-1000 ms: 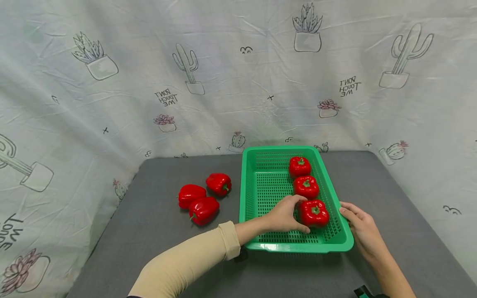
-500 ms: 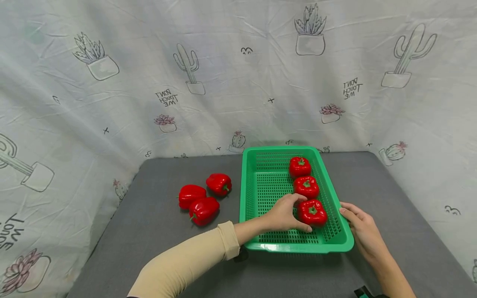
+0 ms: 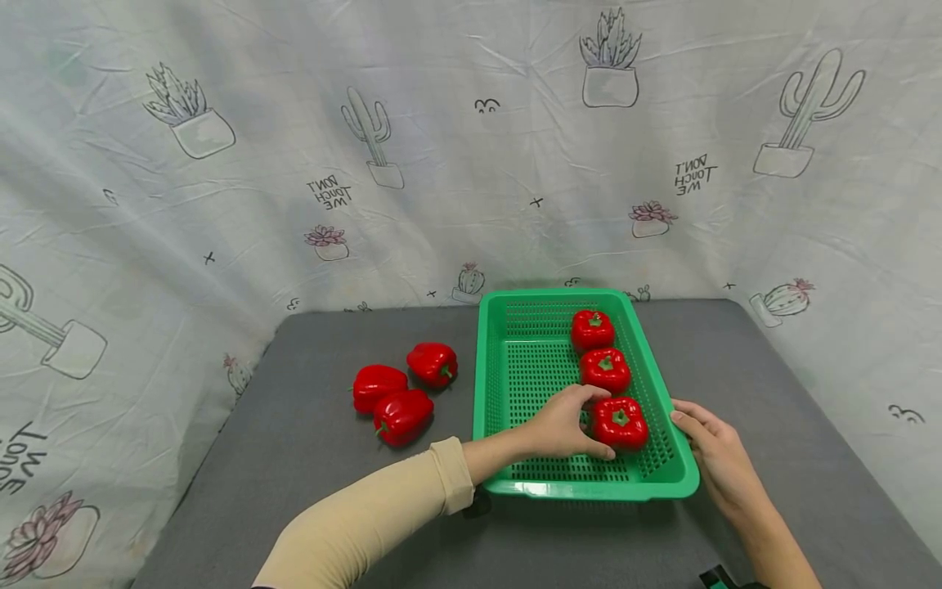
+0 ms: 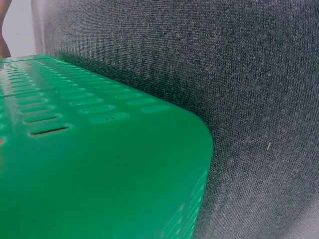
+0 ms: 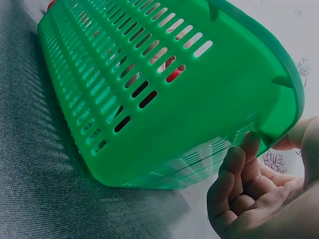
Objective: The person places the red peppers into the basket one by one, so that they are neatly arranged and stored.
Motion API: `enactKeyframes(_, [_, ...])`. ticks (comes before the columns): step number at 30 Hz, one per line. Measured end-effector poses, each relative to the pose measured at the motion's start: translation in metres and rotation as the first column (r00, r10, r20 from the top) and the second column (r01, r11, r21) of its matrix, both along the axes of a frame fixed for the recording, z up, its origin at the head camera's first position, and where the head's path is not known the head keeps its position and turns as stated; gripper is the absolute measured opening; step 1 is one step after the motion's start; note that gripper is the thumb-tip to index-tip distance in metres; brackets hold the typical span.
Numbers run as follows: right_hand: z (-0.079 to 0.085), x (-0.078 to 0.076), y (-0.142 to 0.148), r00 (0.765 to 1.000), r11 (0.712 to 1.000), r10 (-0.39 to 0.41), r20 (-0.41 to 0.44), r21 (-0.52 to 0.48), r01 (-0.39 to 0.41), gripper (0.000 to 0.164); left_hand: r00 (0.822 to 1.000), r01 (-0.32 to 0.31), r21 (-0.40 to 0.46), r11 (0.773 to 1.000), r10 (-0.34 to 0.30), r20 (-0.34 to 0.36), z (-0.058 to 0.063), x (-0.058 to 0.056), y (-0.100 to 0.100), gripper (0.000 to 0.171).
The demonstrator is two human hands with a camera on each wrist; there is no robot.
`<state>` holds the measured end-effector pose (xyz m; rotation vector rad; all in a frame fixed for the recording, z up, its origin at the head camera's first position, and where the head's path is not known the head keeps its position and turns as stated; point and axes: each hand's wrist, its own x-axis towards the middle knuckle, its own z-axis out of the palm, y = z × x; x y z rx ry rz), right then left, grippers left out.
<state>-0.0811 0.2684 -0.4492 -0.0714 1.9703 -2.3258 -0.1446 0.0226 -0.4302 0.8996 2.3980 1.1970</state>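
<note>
The left hand (image 3: 568,425) grips a glossy, blocky red bell pepper (image 3: 621,424), thumb and fingers spread around its left side. It is nearest in a row with two matching red peppers (image 3: 605,370) inside a green, rectangular, perforated plastic basket (image 3: 574,489). The right hand (image 3: 712,448) pinches the basket's right rim. Compared with half a second ago, the held pepper sits marginally rightward and nearer the person; judged a minor alignment adjustment.

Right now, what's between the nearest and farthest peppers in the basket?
Another red pepper lies between the nearest pepper and farthest pepper, in the head view.
</note>
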Motion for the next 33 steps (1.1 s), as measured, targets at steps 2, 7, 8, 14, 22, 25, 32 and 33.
enactKeyframes(2, [0.000,0.000,0.000,1.000,1.000,-0.002,0.000,0.004,0.002,0.028,1.000,-0.001,-0.015,1.000,0.001,-0.029,0.000,-0.001,0.000,0.075])
enactKeyframes(7, [-0.001,0.000,0.001,1.000,1.000,-0.008,0.002,0.011,0.008,0.028,0.999,0.002,-0.014,1.000,-0.003,-0.054,0.000,-0.002,-0.001,0.076])
enactKeyframes(8, [-0.002,0.001,0.002,1.000,1.000,-0.010,0.005,0.014,0.010,0.028,0.999,0.002,-0.013,1.000,-0.003,-0.052,0.000,-0.002,-0.001,0.076])
enactKeyframes(14, [-0.003,0.003,0.001,1.000,0.999,-0.020,0.025,0.045,0.018,0.030,1.000,0.021,-0.026,0.999,-0.022,-0.013,0.014,-0.001,-0.010,0.080])
enactKeyframes(22, [-0.006,0.002,-0.001,1.000,1.000,0.013,0.015,0.014,-0.014,0.031,0.996,0.091,-0.003,0.996,-0.091,0.023,0.086,0.000,-0.066,0.071])
enactKeyframes(25, [-0.005,0.002,-0.001,1.000,1.000,0.011,0.009,0.016,-0.011,0.030,0.999,0.046,0.075,0.996,-0.046,-0.005,0.107,0.009,-0.095,0.065])
enactKeyframes(32, [-0.004,0.000,0.002,1.000,1.000,0.002,0.006,0.017,-0.002,0.030,0.973,-0.163,0.247,0.955,0.196,-0.119,0.106,0.040,-0.172,0.052])
enactKeyframes(33, [-0.004,0.000,0.002,1.000,1.000,0.000,0.005,0.017,0.000,0.030,0.963,-0.200,0.273,0.941,0.240,-0.121,0.101,0.043,-0.182,0.052])
